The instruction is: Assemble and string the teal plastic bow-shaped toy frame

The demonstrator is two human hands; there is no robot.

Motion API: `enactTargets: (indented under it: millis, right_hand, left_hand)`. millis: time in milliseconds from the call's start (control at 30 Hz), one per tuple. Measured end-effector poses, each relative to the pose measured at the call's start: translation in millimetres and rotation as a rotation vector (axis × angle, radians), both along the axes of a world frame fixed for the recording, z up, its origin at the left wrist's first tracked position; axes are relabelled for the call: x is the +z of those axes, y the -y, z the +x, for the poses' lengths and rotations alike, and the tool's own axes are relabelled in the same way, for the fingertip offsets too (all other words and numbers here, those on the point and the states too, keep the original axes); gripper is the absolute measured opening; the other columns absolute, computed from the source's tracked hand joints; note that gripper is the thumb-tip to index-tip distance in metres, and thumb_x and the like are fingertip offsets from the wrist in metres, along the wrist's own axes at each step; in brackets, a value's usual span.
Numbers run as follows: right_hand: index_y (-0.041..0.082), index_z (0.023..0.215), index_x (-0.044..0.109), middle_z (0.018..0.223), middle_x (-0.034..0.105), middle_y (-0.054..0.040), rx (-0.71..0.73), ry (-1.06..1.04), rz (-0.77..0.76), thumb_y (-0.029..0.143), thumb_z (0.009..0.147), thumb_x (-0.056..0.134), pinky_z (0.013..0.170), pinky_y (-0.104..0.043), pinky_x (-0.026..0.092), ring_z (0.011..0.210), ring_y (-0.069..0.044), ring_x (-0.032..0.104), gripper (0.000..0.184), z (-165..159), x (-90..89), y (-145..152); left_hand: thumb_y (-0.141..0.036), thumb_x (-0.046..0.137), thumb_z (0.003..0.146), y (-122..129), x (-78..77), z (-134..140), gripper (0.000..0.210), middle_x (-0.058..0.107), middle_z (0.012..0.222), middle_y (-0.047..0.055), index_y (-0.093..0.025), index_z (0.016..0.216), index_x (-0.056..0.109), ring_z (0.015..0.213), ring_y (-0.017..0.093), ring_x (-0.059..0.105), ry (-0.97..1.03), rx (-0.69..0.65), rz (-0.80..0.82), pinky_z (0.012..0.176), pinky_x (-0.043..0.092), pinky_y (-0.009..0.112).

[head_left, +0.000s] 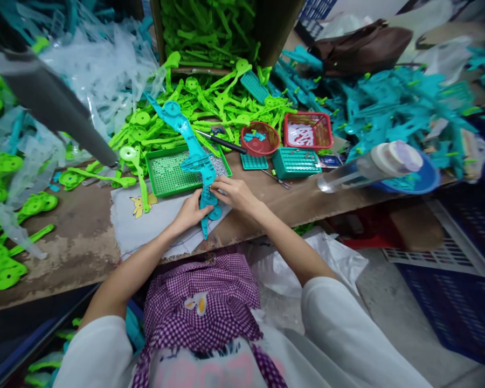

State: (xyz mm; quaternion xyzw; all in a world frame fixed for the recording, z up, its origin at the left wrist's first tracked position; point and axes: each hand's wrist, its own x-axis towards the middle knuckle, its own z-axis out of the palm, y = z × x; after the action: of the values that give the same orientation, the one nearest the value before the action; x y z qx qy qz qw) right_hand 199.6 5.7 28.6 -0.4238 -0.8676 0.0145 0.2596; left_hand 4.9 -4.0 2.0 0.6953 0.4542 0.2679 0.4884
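Observation:
A long blue plastic part [194, 148] slants over the front of the table, its lower end between my hands. My left hand [192, 212] is closed round that lower end, thumb on top. On the right side of the same part, my right hand [234, 193] has its fingers pinched against it; any small piece between them is hidden. Beneath lies a pale cloth [123, 229] with a yellow cartoon figure. Just behind my hands stands a green tray [165, 172] with small metal pieces, partly covered by the blue part. A green plastic part [135, 161] rests at the tray's left.
Green parts heap [222, 97] behind the tray, below a carton [281, 32]. Right of it are red baskets [307, 130], a teal box [296, 163], a black-handled tool [228, 144] and a clear bottle [355, 172]. Blue parts [392, 108] pile at right. A grey post [60, 102] slants at left.

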Motion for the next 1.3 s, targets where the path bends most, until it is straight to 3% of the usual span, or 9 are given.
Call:
enactTargets:
  millis: [300, 400, 467, 600, 733, 867, 1000, 1133, 1300]
  right_hand:
    - [0.020, 0.128, 0.063, 0.127, 0.067, -0.0112, -0.221, -0.041, -0.209, 0.019, 0.098, 0.039, 0.085, -0.033, 0.057, 0.106, -0.021, 0.068, 0.039, -12, -11.7, 41]
    - [0.022, 0.128, 0.063, 0.130, 0.064, -0.0105, -0.271, -0.275, -0.262, 0.024, 0.097, 0.041, 0.099, -0.038, 0.053, 0.120, -0.022, 0.062, 0.038, -19, -14.5, 54]
    - [0.022, 0.129, 0.061, 0.132, 0.062, -0.0118, -0.357, -0.575, -0.309, 0.035, 0.096, 0.047, 0.104, -0.041, 0.051, 0.124, -0.023, 0.059, 0.038, -27, -13.5, 56]
    - [0.021, 0.129, 0.054, 0.124, 0.066, -0.0127, -0.424, -1.148, -0.499, 0.057, 0.084, 0.060, 0.097, -0.043, 0.053, 0.111, -0.023, 0.065, 0.057, -46, -3.6, 48]
    - [0.021, 0.114, 0.060, 0.103, 0.072, -0.0076, -0.440, -1.360, -0.539, 0.053, 0.078, 0.069, 0.086, -0.037, 0.055, 0.091, -0.020, 0.067, 0.049, -53, 16.2, 55]
    - [0.023, 0.110, 0.062, 0.091, 0.072, -0.0035, -0.460, -1.528, -0.598, 0.047, 0.078, 0.069, 0.075, -0.033, 0.055, 0.078, -0.017, 0.067, 0.040, -52, 35.9, 79]
    - [0.023, 0.107, 0.063, 0.085, 0.072, -0.0015, -0.497, -1.504, -0.682, 0.045, 0.075, 0.070, 0.069, -0.032, 0.055, 0.074, -0.017, 0.066, 0.039, -35, 48.4, 103]
    - [0.024, 0.104, 0.065, 0.084, 0.072, -0.0011, -0.597, -1.362, -0.777, 0.044, 0.073, 0.071, 0.065, -0.030, 0.053, 0.070, -0.017, 0.065, 0.038, -4, 40.5, 136]
    - [0.025, 0.099, 0.067, 0.083, 0.074, -0.0016, -0.755, -1.267, -0.853, 0.048, 0.069, 0.073, 0.062, -0.031, 0.052, 0.067, -0.018, 0.064, 0.038, 21, 13.6, 179]
  left_hand:
    - [-0.023, 0.071, 0.076, 0, -5.2, -1, 0.047, 0.071, 0.104, 0.006, -0.016, 0.120, 0.057, 0.087, 0.021, 0.065, 0.012, 0.009, 0.023, 0.080, 0.051, 0.035]
    - [-0.025, 0.071, 0.076, 0, -7.8, -1, 0.048, 0.071, 0.102, 0.006, -0.015, 0.121, 0.056, 0.085, 0.020, 0.065, 0.047, 0.019, 0.021, 0.079, 0.051, 0.034]
    - [-0.030, 0.071, 0.078, 1, -8.0, -2, 0.050, 0.070, 0.104, 0.007, -0.014, 0.122, 0.055, 0.087, 0.021, 0.065, 0.103, -0.008, 0.027, 0.079, 0.051, 0.034]
    - [-0.040, 0.069, 0.081, 9, 1.3, -3, 0.051, 0.067, 0.110, 0.010, -0.015, 0.123, 0.053, 0.093, 0.023, 0.064, 0.138, -0.106, 0.115, 0.084, 0.052, 0.040]
    - [-0.052, 0.076, 0.075, 27, 23.8, -1, 0.063, 0.058, 0.123, 0.014, -0.018, 0.123, 0.054, 0.114, 0.030, 0.056, 0.080, -0.148, 0.187, 0.098, 0.047, 0.052]
    - [-0.069, 0.075, 0.066, 47, 39.4, 8, 0.097, 0.046, 0.142, 0.017, -0.020, 0.142, 0.039, 0.132, 0.034, 0.045, 0.274, -0.391, -0.030, 0.110, 0.038, 0.053]
    - [-0.067, 0.075, 0.067, 71, 45.7, -4, 0.094, 0.060, 0.124, 0.013, -0.020, 0.143, 0.043, 0.116, 0.030, 0.057, 0.339, -0.526, -0.217, 0.100, 0.047, 0.045]
    - [-0.047, 0.058, 0.092, 111, 52.9, -45, 0.049, 0.068, 0.088, 0.002, -0.025, 0.135, 0.054, 0.074, 0.017, 0.063, 0.079, -0.320, -0.270, 0.071, 0.052, 0.031]
    - [-0.034, 0.052, 0.097, 160, 60.7, -68, 0.028, 0.073, 0.100, 0.005, -0.027, 0.120, 0.066, 0.089, 0.019, 0.068, -0.132, -0.086, 0.143, 0.080, 0.053, 0.033]
